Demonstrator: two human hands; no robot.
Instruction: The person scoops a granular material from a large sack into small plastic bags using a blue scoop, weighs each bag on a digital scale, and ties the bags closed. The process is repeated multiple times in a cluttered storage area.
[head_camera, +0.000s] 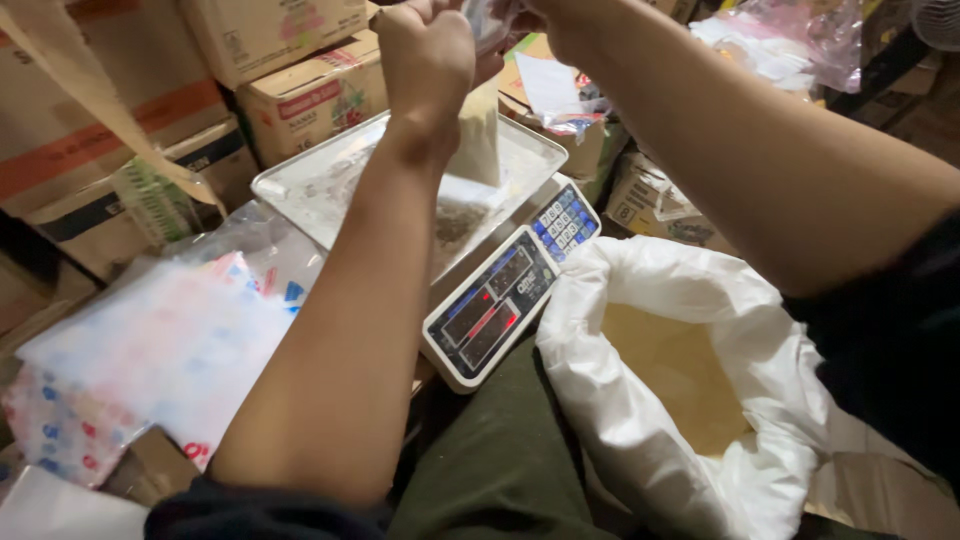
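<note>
I see stacked cardboard cartons far left, a pile of clear plastic bags near left, and crumpled plastic wrapping far right, above another cardboard box.

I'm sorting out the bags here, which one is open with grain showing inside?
The big white sack at lower right: its rim is rolled down over yellowish grain. The small clear bag on the scale tray is pinched shut by both hands.

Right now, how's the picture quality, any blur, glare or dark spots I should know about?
Head view: dim, warm light; the left hand and right hand are cut by the top edge; the plastic bags look soft and washed out; the scale display is legible but slightly blurred; lower right corner is dark.
</note>
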